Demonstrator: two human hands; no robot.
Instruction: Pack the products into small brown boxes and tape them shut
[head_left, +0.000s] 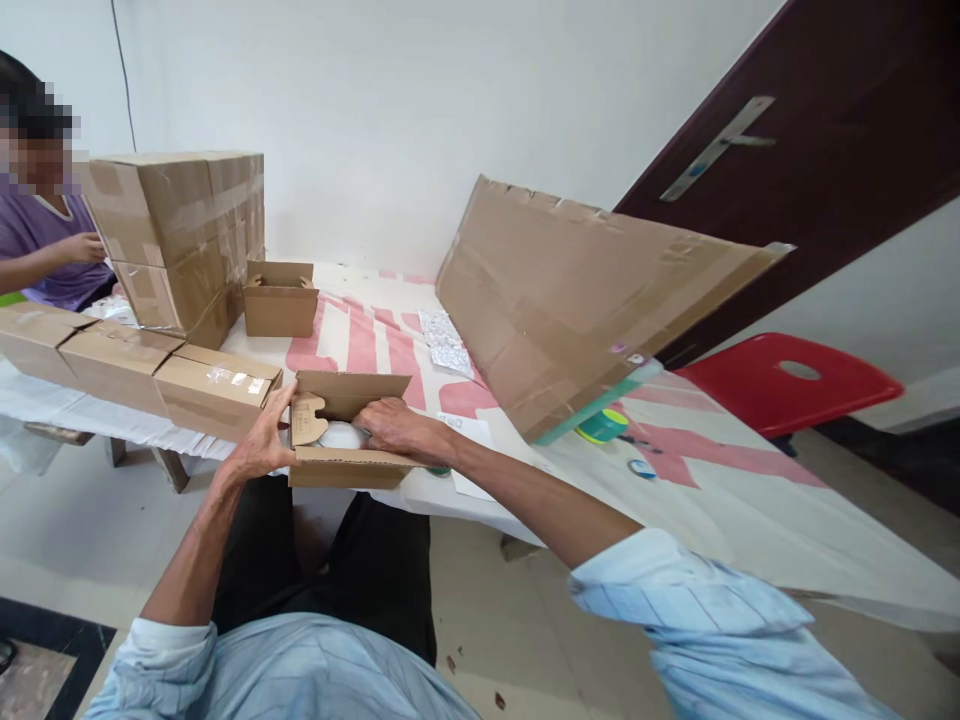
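An open cardboard box [349, 474] sits at the table's near edge, its flaps raised. My left hand [264, 438] grips the box's left end, thumb and fingers spread around the corner. My right hand [397, 428] reaches into the box from the right, with its fingertips down inside and partly hidden. A white, rounded item [343, 435] lies in the box beside those fingers; its kind I cannot make out. A cut cardboard flap [306, 418] stands at the box's left inner side.
Closed cartons [202, 385] line the table's left front, with a taped stack [180, 230] behind. Another open box [281, 308] stands nearby. A large cardboard sheet [570, 290] leans at the back. A tape roll [602, 426] and red chair [795, 380] are right. A co-worker [52, 235] is far left.
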